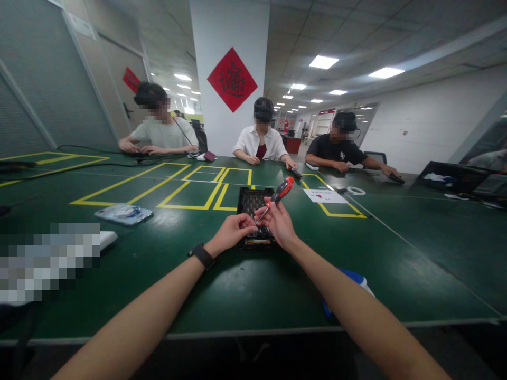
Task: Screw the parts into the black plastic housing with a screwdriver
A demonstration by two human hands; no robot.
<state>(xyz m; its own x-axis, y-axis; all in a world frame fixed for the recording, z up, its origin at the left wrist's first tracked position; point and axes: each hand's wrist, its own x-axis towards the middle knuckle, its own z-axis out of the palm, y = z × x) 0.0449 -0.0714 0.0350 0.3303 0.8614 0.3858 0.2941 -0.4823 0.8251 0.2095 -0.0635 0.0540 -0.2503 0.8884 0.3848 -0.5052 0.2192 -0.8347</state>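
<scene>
My right hand (279, 221) is closed around a screwdriver (279, 192) with a red and black handle, its shaft pointing down and left. My left hand (233, 230) pinches at the screwdriver's tip, fingers closed; whatever small thing it holds is too small to make out. Both hands hover just above a black rectangular tray-like part (251, 201) lying on the green table (415, 248). A black watch sits on my left wrist.
Three people sit along the table's far side, hands on the table. A phone (123, 214) lies at left, a white paper (325, 196) and tape roll (355, 190) at right. Yellow tape boxes mark the tabletop. A blue-white object (352, 278) lies under my right forearm.
</scene>
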